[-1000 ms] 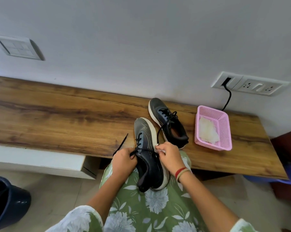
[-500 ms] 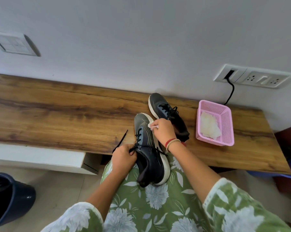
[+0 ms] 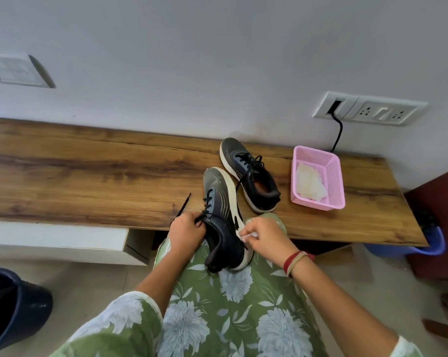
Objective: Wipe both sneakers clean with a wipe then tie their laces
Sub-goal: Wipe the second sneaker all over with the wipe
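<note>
From the head camera I see the near dark-grey fabric sneaker with a white rubber sole (image 3: 224, 217). Its toe points to twelve o'clock on the edge of the long wood-grain counter (image 3: 89, 176), and its heel rests on the wearer's green floral lap (image 3: 230, 305).

The left grip (image 3: 186, 231), a bare hand, is clenched round the near sneaker's collar on its nine o'clock side, where the top laces come out. One loose black lace end (image 3: 184, 206) trails onto the counter toward eleven o'clock. The right grip (image 3: 266, 238) pinches a small crumpled white wipe (image 3: 248, 236) between thumb and fingertips. The wipe touches the white sole on the shoe's three o'clock side, toward the heel.

The second dark-grey sneaker with an orange lining (image 3: 251, 173) stands on the counter at one o'clock of the near one, just beside its toe, with its laces loose. At three o'clock of it sits a pink perforated plastic basket (image 3: 318, 153) holding a heap of white wipes (image 3: 309, 182).

I judge this to be the wiping step, on the sole edge of the near sneaker, with neither pair of laces tied yet. The next move, as I see it, is to draw the wipe along the sole rim toward the toe under light pressure while the left grip steadies the shoe. After that the shoe needs turning so the nine o'clock side can be reached. I cannot tell how clean the second sneaker is.
</note>
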`<state>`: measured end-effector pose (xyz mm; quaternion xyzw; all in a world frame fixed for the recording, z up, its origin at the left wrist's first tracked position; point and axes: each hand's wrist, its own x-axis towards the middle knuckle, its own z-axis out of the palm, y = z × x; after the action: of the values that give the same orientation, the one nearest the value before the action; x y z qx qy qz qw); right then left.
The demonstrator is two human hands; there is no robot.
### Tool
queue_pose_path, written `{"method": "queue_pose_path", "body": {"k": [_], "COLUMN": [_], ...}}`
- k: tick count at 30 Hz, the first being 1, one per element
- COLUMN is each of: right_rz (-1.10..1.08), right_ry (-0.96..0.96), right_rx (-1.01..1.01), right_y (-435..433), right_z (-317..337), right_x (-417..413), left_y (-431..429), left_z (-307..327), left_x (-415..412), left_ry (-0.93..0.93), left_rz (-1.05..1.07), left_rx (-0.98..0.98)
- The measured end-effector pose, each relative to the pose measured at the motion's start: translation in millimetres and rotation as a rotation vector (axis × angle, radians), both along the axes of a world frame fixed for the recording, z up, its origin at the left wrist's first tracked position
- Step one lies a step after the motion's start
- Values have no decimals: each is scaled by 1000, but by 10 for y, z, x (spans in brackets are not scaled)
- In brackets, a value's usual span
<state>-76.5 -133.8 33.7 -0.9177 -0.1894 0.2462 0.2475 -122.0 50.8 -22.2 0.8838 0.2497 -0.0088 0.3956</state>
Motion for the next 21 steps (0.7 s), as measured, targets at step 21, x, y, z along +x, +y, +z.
{"method": "queue_pose_path", "body": {"k": [21], "right_rz": [-192], "right_ry": [-269], "right_rx": [121], "right_y": [-203], "right_z": [-238], "right_x": [-516], "left_y": [-28], "left_z": [11], "left_x": [-32], "left_ry": [-48], "left_rz": [5], "left_rx": [-15]}}
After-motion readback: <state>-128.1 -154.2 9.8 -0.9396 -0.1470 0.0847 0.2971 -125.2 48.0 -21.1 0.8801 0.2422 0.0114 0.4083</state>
